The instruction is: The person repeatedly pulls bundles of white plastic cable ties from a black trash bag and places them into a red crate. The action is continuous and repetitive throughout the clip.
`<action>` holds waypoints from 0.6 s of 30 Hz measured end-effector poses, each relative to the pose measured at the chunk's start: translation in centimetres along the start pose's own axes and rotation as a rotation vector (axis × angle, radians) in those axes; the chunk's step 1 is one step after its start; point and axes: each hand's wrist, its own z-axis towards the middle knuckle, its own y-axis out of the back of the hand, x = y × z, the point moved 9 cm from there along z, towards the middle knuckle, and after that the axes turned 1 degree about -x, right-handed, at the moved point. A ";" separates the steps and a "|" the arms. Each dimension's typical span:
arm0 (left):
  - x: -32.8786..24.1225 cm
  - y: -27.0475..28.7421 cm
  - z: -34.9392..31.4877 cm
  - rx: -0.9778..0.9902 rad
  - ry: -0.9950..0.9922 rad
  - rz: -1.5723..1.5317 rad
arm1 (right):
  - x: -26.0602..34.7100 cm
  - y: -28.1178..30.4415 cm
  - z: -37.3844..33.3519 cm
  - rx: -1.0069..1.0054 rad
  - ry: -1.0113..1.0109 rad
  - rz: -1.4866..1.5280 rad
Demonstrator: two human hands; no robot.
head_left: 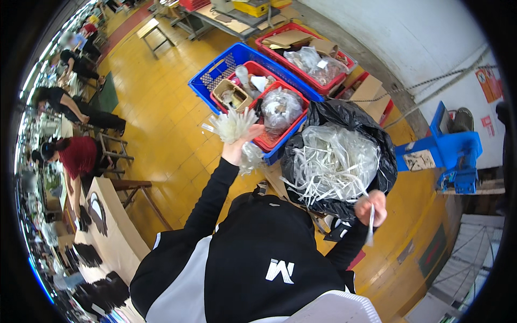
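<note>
White strips: one bunch [232, 125], splayed, translucent, gripped in closed left hand [237, 148]; one single strip [371, 226] pinched by right hand [371, 207]; one black bag [344, 156] holds more.

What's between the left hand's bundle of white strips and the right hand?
In the head view, a black bag full of loose white strips sits between the bundle in the left hand and the right hand.

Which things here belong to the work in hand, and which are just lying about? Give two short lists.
In use:
left hand holding a bundle of white strips
right hand holding one white strip
black bag of white strips

Lying about:
blue crate
red trays
blue machine
wooden stool
</note>
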 end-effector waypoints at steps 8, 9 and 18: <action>1.1 -6.3 -3.3 0.183 0.196 -0.226 | -14.5 -9.2 7.8 -0.019 -0.372 -0.786; 1.0 -6.3 -3.7 0.158 0.208 -0.251 | -15.4 -10.0 7.7 0.014 -0.398 -0.742; 0.7 -3.1 -6.4 -0.191 0.298 -0.397 | -17.6 -11.8 7.3 0.208 -0.273 -1.136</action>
